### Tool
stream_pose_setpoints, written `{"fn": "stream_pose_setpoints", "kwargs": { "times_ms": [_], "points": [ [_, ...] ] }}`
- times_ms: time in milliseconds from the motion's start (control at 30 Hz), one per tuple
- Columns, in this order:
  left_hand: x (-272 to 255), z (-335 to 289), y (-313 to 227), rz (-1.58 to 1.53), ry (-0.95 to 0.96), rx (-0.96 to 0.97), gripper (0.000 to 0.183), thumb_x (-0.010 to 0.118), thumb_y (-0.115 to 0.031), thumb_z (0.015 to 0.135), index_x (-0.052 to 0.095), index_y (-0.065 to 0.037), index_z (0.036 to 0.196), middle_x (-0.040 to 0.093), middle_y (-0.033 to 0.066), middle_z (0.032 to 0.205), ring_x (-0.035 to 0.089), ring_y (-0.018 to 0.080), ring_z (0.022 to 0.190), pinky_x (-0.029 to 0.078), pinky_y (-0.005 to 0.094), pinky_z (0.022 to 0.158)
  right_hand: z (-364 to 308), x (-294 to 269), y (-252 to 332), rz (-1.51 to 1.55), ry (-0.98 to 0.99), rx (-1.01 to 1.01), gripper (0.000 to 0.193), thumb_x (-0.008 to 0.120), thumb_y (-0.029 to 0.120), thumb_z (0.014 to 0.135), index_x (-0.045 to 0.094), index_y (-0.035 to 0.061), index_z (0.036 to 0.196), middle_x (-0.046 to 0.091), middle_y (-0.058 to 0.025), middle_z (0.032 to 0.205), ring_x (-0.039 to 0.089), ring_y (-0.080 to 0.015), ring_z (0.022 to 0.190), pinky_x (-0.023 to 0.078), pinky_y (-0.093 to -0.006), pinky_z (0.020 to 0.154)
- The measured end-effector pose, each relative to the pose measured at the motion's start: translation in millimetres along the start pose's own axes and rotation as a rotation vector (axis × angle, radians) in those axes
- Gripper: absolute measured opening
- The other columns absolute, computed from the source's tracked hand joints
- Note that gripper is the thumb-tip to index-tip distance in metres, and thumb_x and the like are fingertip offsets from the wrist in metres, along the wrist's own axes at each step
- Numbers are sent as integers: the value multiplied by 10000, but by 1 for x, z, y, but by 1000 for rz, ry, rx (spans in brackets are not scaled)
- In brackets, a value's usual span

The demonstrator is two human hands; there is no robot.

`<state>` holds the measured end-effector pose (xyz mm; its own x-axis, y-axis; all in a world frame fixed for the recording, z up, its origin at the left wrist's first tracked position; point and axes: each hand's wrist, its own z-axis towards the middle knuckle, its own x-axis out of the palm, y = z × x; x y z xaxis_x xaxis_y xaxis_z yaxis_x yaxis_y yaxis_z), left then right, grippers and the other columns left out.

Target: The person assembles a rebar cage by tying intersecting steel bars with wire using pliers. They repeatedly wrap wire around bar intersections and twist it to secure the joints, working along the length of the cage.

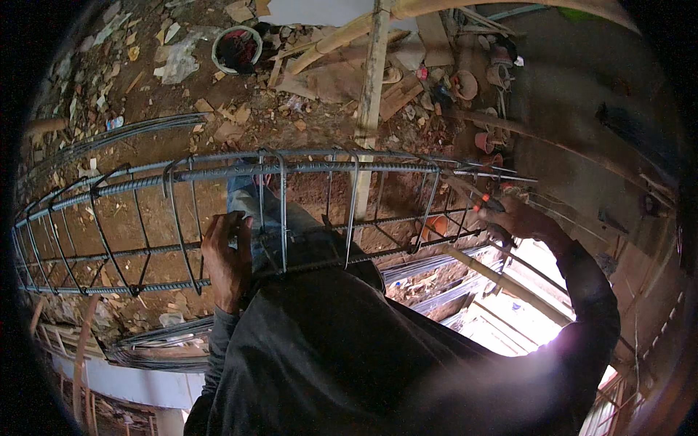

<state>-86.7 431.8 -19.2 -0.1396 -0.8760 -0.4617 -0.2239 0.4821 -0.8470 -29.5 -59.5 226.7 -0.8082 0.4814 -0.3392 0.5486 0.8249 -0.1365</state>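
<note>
A long rebar cage (218,173), made of ribbed bars with bent square stirrups, stretches across in front of me. My left hand (227,256) is at the near side of the cage, just left of the middle. Its fingers are curled toward the thumb, and what they hold, if anything, is too small to make out. At the cage's right end my right hand (520,218) grips pincers (488,203) with orange-red on the handles. Their dark metal end points toward the upper bars near the last stirrup.
Bundles of loose steel bars (123,134) lie on the debris-strewn dirt floor. A wooden post (371,87) rises beyond the cage. A white bucket (238,49) stands far left, with several orange buckets (464,85) at far right. Bright light comes through an opening (512,309) at lower right.
</note>
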Motion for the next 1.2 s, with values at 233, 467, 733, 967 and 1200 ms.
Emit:
{"fn": "stream_pose_setpoints", "kwargs": {
  "times_ms": [233, 467, 733, 967, 1200],
  "points": [
    [2, 0, -3, -49, -32, -63, 142, 725, -69, 972, 706, 39, 1062, 721, 177, 983, 732, 312, 881, 559, 401, 775, 2, -5, -15, 182, 164, -44, 549, 901, 209, 810, 602, -9, 1216, 715, -149, 950, 734, -265, 803, 609, -420, 671],
    [3, 3, -5, 27, 20, -27, 158, 734, -93, 974, 718, 30, 1072, 726, 172, 981, 740, 302, 873, 568, 399, 772, -19, 5, -3, -885, -776, -444, 725, 877, 180, 711, 573, 37, 1354, 596, -176, 1167, 597, -414, 1058, 504, -542, 891],
    [3, 3, -2, 50, 82, -21, 172, 739, -103, 975, 722, 30, 1084, 730, 175, 998, 751, 292, 886, 571, 393, 776, -14, 5, -5, -1069, -879, -448, 515, 729, 117, 840, 649, 58, 1345, 594, -157, 1302, 582, -352, 1097, 496, -501, 906],
    [3, 2, -1, 30, 48, -18, 169, 734, -93, 976, 723, 31, 1090, 729, 173, 988, 742, 292, 877, 563, 393, 764, -10, 18, -3, -1040, -961, -294, 464, 708, 253, 940, 632, 72, 1361, 545, -221, 1429, 549, -435, 1263, 495, -553, 1038],
    [3, 2, -1, 24, 60, 1, 159, 730, -91, 979, 721, 27, 1086, 725, 171, 975, 737, 289, 873, 559, 390, 761, -12, 11, -1, -982, -743, -215, 476, 671, 162, 936, 584, 42, 1389, 600, -227, 1285, 594, -411, 1222, 544, -514, 991]
  ]
}}
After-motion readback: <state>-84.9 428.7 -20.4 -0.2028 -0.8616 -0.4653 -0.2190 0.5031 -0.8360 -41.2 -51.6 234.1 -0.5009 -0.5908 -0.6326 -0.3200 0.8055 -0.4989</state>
